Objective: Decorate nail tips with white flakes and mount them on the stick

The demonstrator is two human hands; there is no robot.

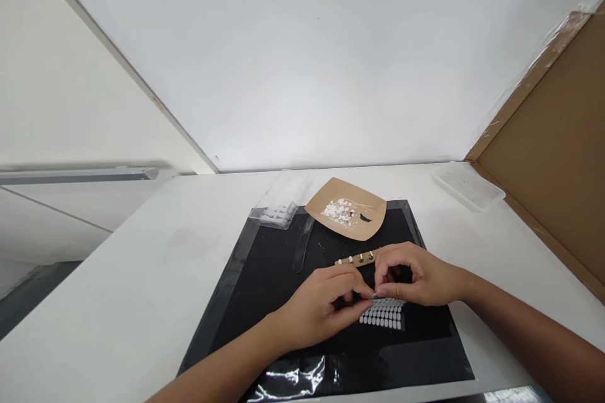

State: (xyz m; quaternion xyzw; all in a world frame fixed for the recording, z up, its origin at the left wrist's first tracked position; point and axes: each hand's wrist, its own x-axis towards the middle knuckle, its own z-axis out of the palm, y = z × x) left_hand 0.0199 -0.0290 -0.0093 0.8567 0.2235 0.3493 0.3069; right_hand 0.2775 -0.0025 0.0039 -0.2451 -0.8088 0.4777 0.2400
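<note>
A sheet of small white oval stickers (380,317) lies over the black mat, its rows facing up. My left hand (331,301) pinches the sheet's upper left corner between thumb and fingers. Right beside it, my right hand (420,274) has thumb and fingertips closed at the sheet's top edge, almost touching the left fingertips. Whether a single sticker is between the fingertips is hidden. Just behind the hands is a narrow brown strip (355,260) bearing several small white and metallic pieces; the right hand covers its right end.
The black mat (265,289) has a glossy clear border. A dark curved nail file (303,245) lies on it. Behind are a brown paper plate (319,204) of white scraps and an open clear box (271,217). A translucent tray (467,187) sits near the cardboard wall (558,138).
</note>
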